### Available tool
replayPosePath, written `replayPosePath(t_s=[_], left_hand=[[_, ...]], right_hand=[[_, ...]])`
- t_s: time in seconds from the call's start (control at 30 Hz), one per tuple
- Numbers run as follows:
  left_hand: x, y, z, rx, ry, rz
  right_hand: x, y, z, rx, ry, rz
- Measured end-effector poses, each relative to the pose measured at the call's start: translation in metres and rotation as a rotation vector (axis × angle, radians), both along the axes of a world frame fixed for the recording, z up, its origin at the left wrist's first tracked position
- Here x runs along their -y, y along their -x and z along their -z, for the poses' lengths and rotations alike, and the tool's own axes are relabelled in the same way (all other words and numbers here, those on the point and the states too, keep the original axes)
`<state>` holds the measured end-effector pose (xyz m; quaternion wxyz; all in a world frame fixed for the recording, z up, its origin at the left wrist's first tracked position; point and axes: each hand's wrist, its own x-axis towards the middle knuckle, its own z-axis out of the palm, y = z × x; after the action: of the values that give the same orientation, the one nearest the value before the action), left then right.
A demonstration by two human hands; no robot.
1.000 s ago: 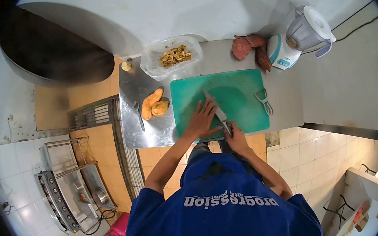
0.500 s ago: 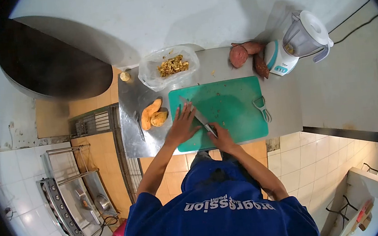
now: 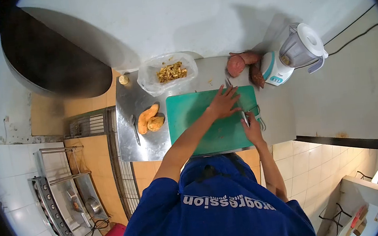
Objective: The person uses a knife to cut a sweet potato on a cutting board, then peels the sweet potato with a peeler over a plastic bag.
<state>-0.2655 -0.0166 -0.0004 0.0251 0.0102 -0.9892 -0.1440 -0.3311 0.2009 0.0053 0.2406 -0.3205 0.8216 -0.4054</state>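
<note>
My right hand [image 3: 252, 127] grips the handle of a knife [image 3: 244, 118] above the right part of the green cutting board [image 3: 189, 124]. The knife's tip shows beyond the board's far edge, and the middle of the blade is hidden behind my left hand [image 3: 224, 103]. That hand lies palm down with fingers spread, close over the blade. Beside my right hand, a white peeler [image 3: 262, 123] rests at the board's right edge, partly covered. Two peeled orange sweet potatoes [image 3: 147, 119] sit left of the board.
A plastic bag [image 3: 145, 79] of chopped pieces stands at the back. Several red-skinned sweet potatoes [image 3: 236, 65] lie beside a blender [image 3: 298, 50]. Left of the peeled ones is a spoon [image 3: 135, 130]. A small cut piece [image 3: 124, 79] sits at the table's [image 3: 128, 146] back left corner.
Both hands and the knife have moved right across the board, from its left and middle to its right side. The scraps on the board's middle now show far less.
</note>
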Motion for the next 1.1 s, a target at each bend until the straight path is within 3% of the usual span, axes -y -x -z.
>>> replayPosePath(t_s=[0.1, 0.23, 0.3, 0.4, 0.53, 0.6, 0.73, 0.8, 0.9, 1.0, 1.1], left_hand=[[0.004, -0.007, 0.01, 0.104, 0.006, 0.004], [-0.003, -0.057, 0.015, 0.093, -0.007, -0.016], [-0.009, -0.09, 0.017, 0.041, 0.026, -0.077], [-0.025, -0.134, 0.007, 0.019, -0.053, -0.186], [-0.023, -0.142, -0.007, 0.002, -0.051, -0.288], [-0.001, -0.113, -0.017, -0.085, 0.028, -0.325], [0.037, -0.075, -0.01, -0.075, 0.101, -0.366], [0.044, -0.069, -0.009, 0.103, 0.099, -0.411], [0.029, -0.083, -0.001, 0.237, 0.034, -0.457], [-0.007, -0.114, 0.024, 0.069, 0.111, -0.465], [-0.048, -0.14, 0.007, 0.108, 0.129, -0.463]], right_hand=[[0.002, -0.014, 0.01, -0.093, 0.053, -0.009], [-0.007, -0.034, -0.003, 0.076, -0.023, -0.057], [-0.013, -0.04, -0.007, 0.102, -0.166, -0.213], [-0.014, -0.046, -0.011, 0.027, -0.109, -0.354], [0.007, -0.022, -0.021, 0.026, -0.124, -0.455], [0.031, 0.01, -0.023, -0.196, -0.053, -0.505], [0.086, 0.068, -0.032, -0.238, -0.116, -0.595], [0.096, 0.081, -0.025, -0.284, -0.119, -0.663], [0.095, 0.089, -0.014, -0.261, -0.134, -0.778], [0.072, 0.08, -0.008, -0.332, -0.099, -0.857], [0.053, 0.073, -0.018, -0.258, -0.157, -0.907]])
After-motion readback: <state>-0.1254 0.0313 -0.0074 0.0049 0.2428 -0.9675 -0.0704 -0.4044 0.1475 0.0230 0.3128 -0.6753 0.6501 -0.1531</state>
